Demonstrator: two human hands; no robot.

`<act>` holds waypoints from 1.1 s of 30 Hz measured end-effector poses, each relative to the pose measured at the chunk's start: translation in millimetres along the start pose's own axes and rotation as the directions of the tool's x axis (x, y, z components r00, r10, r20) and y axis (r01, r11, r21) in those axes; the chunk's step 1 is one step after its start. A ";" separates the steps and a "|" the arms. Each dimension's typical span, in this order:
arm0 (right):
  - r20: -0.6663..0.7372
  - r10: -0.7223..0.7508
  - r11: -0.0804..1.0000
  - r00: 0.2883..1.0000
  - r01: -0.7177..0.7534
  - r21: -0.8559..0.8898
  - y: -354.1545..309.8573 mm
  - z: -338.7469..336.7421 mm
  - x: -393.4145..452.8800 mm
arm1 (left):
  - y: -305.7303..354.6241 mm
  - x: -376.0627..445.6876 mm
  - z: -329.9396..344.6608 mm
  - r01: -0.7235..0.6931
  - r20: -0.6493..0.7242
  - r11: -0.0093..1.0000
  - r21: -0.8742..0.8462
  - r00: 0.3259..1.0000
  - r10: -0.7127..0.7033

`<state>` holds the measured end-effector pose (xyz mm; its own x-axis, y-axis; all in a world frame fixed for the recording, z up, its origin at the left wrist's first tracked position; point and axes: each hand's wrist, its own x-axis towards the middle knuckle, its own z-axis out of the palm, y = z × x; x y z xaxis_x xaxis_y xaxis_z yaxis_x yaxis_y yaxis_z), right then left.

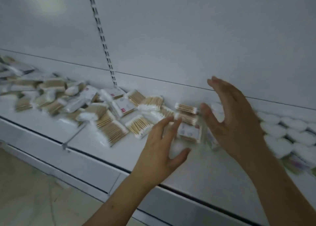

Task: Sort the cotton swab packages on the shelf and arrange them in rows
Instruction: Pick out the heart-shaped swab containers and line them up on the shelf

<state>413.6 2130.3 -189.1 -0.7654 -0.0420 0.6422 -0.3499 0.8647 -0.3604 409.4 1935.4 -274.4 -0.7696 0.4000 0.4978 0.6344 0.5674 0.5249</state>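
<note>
A loose heap of cotton swab packages (109,121), with wooden sticks and white tips, lies scattered across the white shelf (196,167) from the far left to the middle. A small group of packages (188,123) sits between my hands. Rows of standing packages (290,137), white tips up, fill the shelf at the right. My left hand (162,147) hovers with fingers spread, its fingertips close to the small group. My right hand (236,120) is held upright on the group's right side, fingers straight, holding nothing. The frame is blurred by motion.
The shelf's white back panel (188,38) rises behind, with a slotted upright strip (102,38) running down it. A metal divider rod (75,133) lies on the shelf near its front edge. Pale floor tiles (34,200) show at the lower left.
</note>
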 end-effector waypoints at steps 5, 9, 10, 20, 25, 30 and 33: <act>-0.026 -0.155 0.961 0.988 0.157 0.229 -111.3 75.5 44.4 | -47.1 -58.6 -75.5 0.115 -0.154 0.993 0.004 0.982 -0.113; -0.029 -0.209 0.903 0.977 0.205 0.377 -210.8 142.4 70.8 | -96.4 -102.1 -147.9 0.192 -0.207 0.981 0.026 0.961 -0.183; -0.028 -0.224 0.886 0.974 0.216 0.409 -234.8 157.9 75.6 | -108.7 -111.4 -165.6 0.205 -0.221 0.978 0.031 0.956 -0.193; -0.008 -0.322 0.825 0.947 0.285 0.488 -394.6 282.1 135.7 | -225.2 -158.7 -295.1 0.332 -0.357 0.942 0.046 0.886 -0.295; 0.026 -0.307 0.827 0.951 0.254 0.501 -434.9 343.1 176.1 | -289.4 -152.8 -342.5 0.365 -0.422 0.929 0.058 0.853 -0.309; 0.056 -0.306 0.832 0.950 0.238 0.501 -471.7 422.9 235.9 | -379.4 -134.4 -391.4 0.401 -0.459 0.911 0.098 0.831 -0.316; 0.029 -0.308 0.827 0.951 0.252 0.502 -497.2 468.9 285.8 | -443.6 -113.6 -429.1 0.415 -0.476 0.902 0.119 0.821 -0.315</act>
<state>115.6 1453.6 -143.6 -0.6359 -0.3209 0.7019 -0.7538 0.4534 -0.4757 246.5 1329.4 -267.6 -0.7971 -0.1928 0.5722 0.2447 0.7633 0.5979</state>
